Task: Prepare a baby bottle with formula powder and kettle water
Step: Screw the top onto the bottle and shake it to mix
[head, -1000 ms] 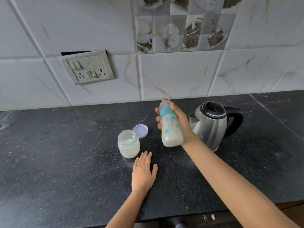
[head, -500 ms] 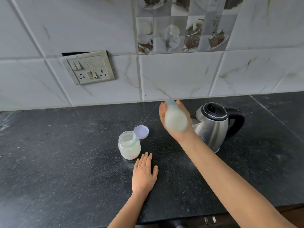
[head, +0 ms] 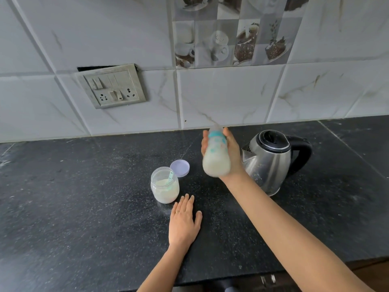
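Observation:
My right hand (head: 231,152) grips a baby bottle (head: 215,154) with a teal collar, full of milky white liquid, held in the air above the counter and blurred by motion. Just right of it stands a steel kettle (head: 271,163) with a black lid and handle. To the left, an open glass jar of formula powder (head: 164,186) holds a small teal scoop. Its lilac lid (head: 180,168) lies flat behind it. My left hand (head: 184,222) rests flat on the counter in front of the jar, fingers straight.
The black speckled stone counter (head: 84,207) runs the full width, with its front edge near the bottom. A tiled wall with a grey switch and socket plate (head: 112,86) rises behind. A dusting of powder lies around the jar.
The bottle in my right hand has swung up and down, from upright to tipped toward me and back to a slanted pose. My left hand has stayed flat on the counter.

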